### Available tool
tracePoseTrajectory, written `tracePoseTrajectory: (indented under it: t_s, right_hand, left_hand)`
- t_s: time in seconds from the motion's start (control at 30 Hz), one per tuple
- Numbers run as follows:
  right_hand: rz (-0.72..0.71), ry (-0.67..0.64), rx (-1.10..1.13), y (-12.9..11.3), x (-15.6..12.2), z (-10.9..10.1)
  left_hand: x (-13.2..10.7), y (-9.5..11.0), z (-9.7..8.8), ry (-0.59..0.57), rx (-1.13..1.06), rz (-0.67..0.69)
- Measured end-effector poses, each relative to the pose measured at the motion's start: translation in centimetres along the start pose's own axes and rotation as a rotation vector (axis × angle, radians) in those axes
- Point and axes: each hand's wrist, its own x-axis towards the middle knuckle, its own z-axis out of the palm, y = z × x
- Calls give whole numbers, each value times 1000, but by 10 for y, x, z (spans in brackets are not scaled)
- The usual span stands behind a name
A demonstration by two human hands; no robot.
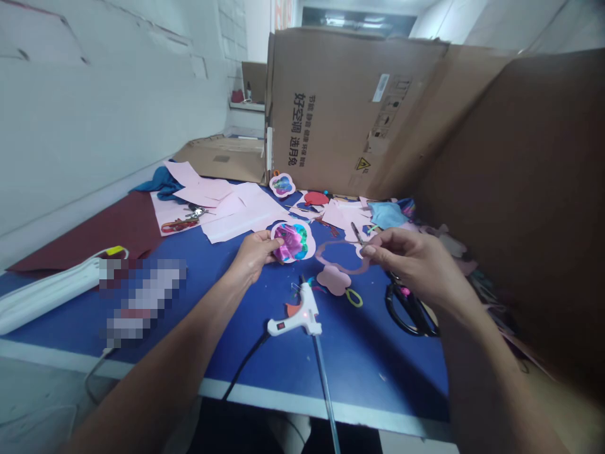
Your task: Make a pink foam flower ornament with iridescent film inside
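My left hand (255, 255) pinches a pink flower-shaped paper piece (309, 238) by its left edge. Crinkled, shiny purple and teal foil fills its middle. Between the thumb and fingers of my right hand (401, 252) is a thin pink paper outline (324, 260), wavy like a flower's rim. Just left of those fingers a dark pointed thing (356, 233) shows, its other end hidden. Under my hands lie a pink paper shape (333, 280) with a yellow-green loop and a white glue gun (302, 315) with an orange trigger. Black-handled scissors (401, 315) rest below my right hand.
Pink paper sheets (246, 208) and scraps spread across the back of the blue table (265, 372). A finished-looking flower piece (282, 185) leans near the cardboard box (350, 120). A power strip (51, 290) lies left; blue cloth (388, 214) sits at the back right.
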Motion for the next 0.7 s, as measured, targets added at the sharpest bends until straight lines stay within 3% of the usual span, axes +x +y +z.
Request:
tracePoseTrajectory:
  t_s: [0.1,0.23,0.43,0.7]
  right_hand:
    - [1,-116,129,-12,3,10]
    - [77,-270,252,-8,18,34]
    - [172,-177,299,15,40,62]
    - [177,-83,246,27,46,65]
  left_hand:
    - [-2,-3,2,-25,14,8]
    - [-7,-6,8,-83,5,15]
    - [-11,-10,19,-93,21,-2]
    - [-17,-8,25,-129,13,-30]
